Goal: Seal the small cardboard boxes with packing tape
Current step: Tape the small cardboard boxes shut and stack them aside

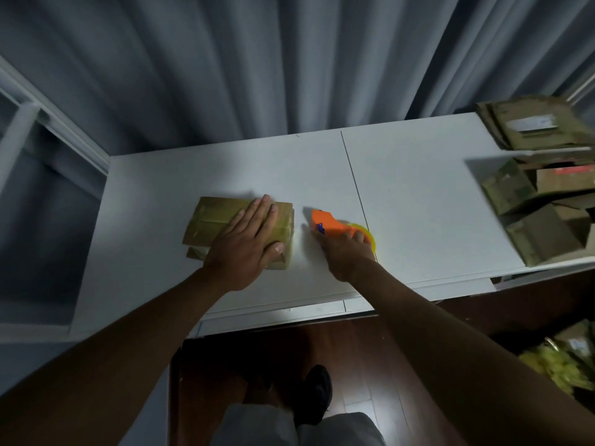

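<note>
Because the right hand (346, 249) wraps the orange tape dispenser (328, 227), most of its handle and the tape roll are hidden; only a yellow-green disc edge (367, 235) shows at the hand's right side. Fingers are curled round the dispenser, gripping it, just right of frame centre on the white table (418, 194).

Left hand (248, 243) lies flat, fingers straight, palm pressing the top of the small cardboard box (212, 220), left of centre. It covers the box's right half, so the flap seam there can't be read. A lower flap or second layer (196, 252) sticks out under the box's near left corner; can't tell which.

Box and dispenser are close but apart, a strip of bare table between them. The box is flat, rectangular, dull brown cardboard with creases across the top.

Right edge of frame: a stack of more cardboard boxes (541, 214) on shelving, blurred and cut off, labels unreadable. Pleated grey curtain (257, 66) fills the upper frame. Lower frame: dark wood floor (370, 365) and a dark shoe (318, 391).
</note>
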